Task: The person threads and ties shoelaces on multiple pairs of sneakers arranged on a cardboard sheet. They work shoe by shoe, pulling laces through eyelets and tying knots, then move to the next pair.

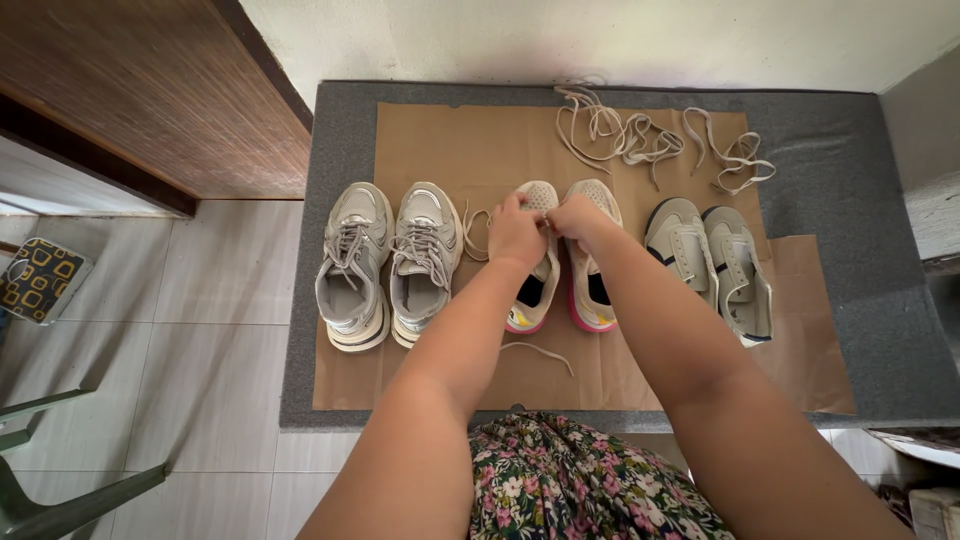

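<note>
Three pairs of shoes stand in a row on brown paper (480, 150). Both my hands work at the toe end of the middle pair's left shoe (533, 290), white with a pink and yellow sole. My left hand (515, 232) and my right hand (578, 215) pinch a beige shoelace (476, 232) that loops out to the left of that shoe. Its mate (590, 290) stands right beside it, partly under my right forearm. Another loose lace end (540, 352) lies on the paper in front of the pair.
Grey laced sneakers (385, 265) stand at the left, white unlaced sneakers (715, 265) at the right. Loose laces (655, 135) lie piled at the back. A grey felt mat (840, 200) covers the low table. A wooden door (150, 90) and a chair leg (60, 495) are at the left.
</note>
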